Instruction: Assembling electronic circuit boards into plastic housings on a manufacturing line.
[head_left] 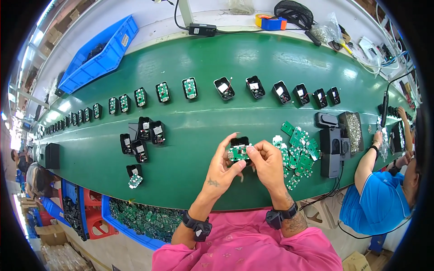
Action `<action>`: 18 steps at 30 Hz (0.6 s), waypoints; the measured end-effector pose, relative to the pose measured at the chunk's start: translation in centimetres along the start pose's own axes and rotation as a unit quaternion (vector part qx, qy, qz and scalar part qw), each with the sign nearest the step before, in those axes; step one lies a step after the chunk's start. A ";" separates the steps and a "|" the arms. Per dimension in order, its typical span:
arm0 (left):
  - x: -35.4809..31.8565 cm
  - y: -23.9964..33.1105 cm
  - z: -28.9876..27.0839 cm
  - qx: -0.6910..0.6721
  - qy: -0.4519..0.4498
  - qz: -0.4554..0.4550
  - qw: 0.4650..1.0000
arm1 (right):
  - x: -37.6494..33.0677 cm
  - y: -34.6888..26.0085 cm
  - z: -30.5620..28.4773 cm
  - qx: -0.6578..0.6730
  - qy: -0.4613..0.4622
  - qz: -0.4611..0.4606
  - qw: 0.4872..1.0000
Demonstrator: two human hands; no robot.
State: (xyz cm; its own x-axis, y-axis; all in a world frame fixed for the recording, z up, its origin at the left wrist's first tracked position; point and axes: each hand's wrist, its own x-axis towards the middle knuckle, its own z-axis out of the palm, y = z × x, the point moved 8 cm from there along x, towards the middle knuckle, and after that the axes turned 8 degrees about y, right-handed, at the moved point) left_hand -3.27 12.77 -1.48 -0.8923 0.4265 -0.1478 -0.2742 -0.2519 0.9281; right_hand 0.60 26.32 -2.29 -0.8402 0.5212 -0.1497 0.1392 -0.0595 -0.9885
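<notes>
Head view: we hold one black case with a green board over the near edge of the green belt, at centre. Left hand and right hand are both pinched on it, thumbs and forefingers clamped on the board's ends. The board's long axis runs left-right; the case seems to open toward us, though our fingers hide much of it.

Counts: about six open black cases in the far row right, five board-fitted ones in the row left, more trailing off too small to count. Roughly six cases in the cluster. Loose board pile just right of our hands. Blue bin far left. A neighbour's arm at right.
</notes>
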 end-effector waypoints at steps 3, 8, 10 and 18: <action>0.0 -0.5 -0.1 -0.030 0.003 -0.050 0.998 | -0.2 -0.5 0.0 -0.034 0.001 -0.026 0.999; 0.2 -0.6 -0.3 -0.016 0.023 -0.042 0.999 | -0.7 -2.7 -0.2 -0.019 0.054 -0.172 0.983; 0.0 -0.1 -0.5 -0.020 0.039 -0.044 0.998 | -1.2 -4.0 0.2 -0.015 0.051 -0.227 0.973; -0.8 -0.9 1.0 0.002 0.017 -0.039 0.999 | -1.5 -3.1 0.2 -0.036 -0.001 -0.155 0.987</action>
State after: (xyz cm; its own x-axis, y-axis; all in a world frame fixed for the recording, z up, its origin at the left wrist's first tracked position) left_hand -1.95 13.54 -1.89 -0.8797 0.4157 -0.2309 -0.3419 -0.2154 0.9147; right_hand 1.29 25.56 0.96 -0.8496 0.5025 0.1602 -0.0888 0.1630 -0.9826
